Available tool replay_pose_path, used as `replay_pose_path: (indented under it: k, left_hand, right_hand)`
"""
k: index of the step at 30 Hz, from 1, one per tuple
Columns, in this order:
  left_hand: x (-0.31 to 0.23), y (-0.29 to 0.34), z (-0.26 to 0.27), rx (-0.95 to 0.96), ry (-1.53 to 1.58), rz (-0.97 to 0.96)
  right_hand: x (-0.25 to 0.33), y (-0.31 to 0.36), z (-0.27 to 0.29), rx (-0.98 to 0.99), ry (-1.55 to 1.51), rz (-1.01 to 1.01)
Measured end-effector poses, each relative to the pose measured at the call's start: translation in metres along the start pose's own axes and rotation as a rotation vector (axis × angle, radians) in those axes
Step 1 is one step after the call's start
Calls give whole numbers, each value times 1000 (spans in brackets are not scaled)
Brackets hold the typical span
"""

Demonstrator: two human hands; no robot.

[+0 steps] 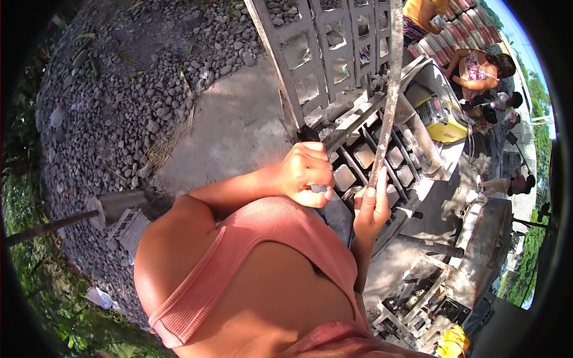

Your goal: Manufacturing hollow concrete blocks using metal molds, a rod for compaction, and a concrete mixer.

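My left hand is closed in a fist in front of my chest. A small grey rounded end shows between its fingers; the rest of that thing is hidden. My right hand, just to the right and a little lower, pinches the near end of a long, flat, worn metal bar between thumb and fingers. The bar runs away from me past the top of the view. Beyond and beneath both hands lies a metal machine frame with parallel rods and squarish blocks between them.
Upright grey racks with square openings stand ahead. Pebbles border a concrete patch on the left, near a shovel. A yellow-cased machine, people and stacked sacks are at right, with a rusty metal body nearer.
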State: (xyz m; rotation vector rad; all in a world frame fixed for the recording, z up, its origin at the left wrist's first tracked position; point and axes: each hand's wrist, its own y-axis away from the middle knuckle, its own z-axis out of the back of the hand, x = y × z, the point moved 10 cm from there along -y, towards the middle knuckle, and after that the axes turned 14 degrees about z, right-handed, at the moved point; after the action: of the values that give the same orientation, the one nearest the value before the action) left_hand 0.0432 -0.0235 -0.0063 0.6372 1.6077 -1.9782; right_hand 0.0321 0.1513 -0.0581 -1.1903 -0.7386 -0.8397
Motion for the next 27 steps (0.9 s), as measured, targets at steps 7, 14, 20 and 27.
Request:
replay_pose_path:
  k: [7, 14, 20, 27]
  left_hand:
    - [6, 3, 9, 29, -29, 1]
    - [13, 7, 10, 36, -43, 24]
    - [6, 3, 5, 101, 12, 27]
    - [20, 17, 13, 97, -54, 61]
  right_hand:
    - [-46, 22, -26, 415, 179, -148]
    - [18, -9, 6, -74, 164, -25]
    - [-14, 4, -25, 417, 617, -62]
    - [24, -17, 10, -92, 114, 11]
